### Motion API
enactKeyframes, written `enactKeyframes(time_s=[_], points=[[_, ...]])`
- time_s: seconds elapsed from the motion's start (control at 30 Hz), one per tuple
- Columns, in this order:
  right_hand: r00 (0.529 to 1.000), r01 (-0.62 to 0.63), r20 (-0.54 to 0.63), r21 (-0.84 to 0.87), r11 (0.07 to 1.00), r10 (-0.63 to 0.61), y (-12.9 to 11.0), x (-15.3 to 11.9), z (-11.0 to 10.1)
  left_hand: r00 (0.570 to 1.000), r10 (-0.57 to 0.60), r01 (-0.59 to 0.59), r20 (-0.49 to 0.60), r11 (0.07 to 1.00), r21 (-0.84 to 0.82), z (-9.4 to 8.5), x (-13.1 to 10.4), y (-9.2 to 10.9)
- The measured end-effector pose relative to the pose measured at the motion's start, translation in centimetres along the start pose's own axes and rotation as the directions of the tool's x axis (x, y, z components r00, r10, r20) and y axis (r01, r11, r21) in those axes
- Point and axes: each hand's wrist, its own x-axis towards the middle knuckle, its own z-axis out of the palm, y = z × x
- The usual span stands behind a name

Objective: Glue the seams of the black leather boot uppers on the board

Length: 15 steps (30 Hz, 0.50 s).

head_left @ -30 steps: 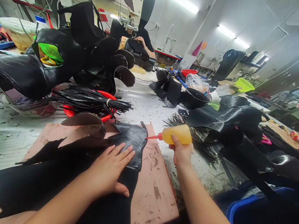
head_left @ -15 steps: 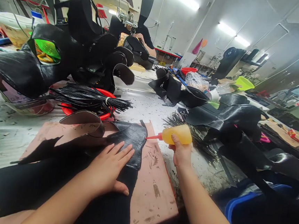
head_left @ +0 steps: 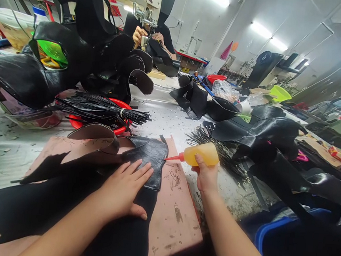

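My left hand (head_left: pixel 126 188) lies flat on a black leather boot upper (head_left: pixel 148 158), fingers spread and thumb out to the side. My right hand (head_left: pixel 207 175) is wrapped round a soft plastic glue bottle (head_left: pixel 201 154) with yellowish contents, tilted on its side. Its thin red nozzle points left, and the tip is at the stitched right edge of the leather. Beneath the upper is a pinkish board (head_left: pixel 177 220). The upper's dark, unlit part spreads out to the lower left, partly hidden under my left forearm.
A red bowl (head_left: pixel 77 123) with a bundle of black strips (head_left: pixel 97 109) stands behind the board. Stacked black leather pieces (head_left: pixel 87 57) rise at left, with more (head_left: pixel 265 132) at right. A blue-rimmed bin (head_left: pixel 261 235) sits lower right. Across the table, a person works at a sewing machine (head_left: pixel 145 20).
The nozzle tip has shifted very slightly along the leather's edge. Across the table, the other person's hands have moved up beside the machine needle. My left hand stays in place.
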Motion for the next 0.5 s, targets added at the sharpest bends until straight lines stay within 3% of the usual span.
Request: enactKeyframes(time_s=[0.5], points=[[0.992, -0.034, 0.122, -0.038, 0.999, 0.039, -0.8, -1.8, -0.3, 1.0, -0.004, 0.004, -0.004, 0.999, 0.034, 0.0, -0.1, 0.3]])
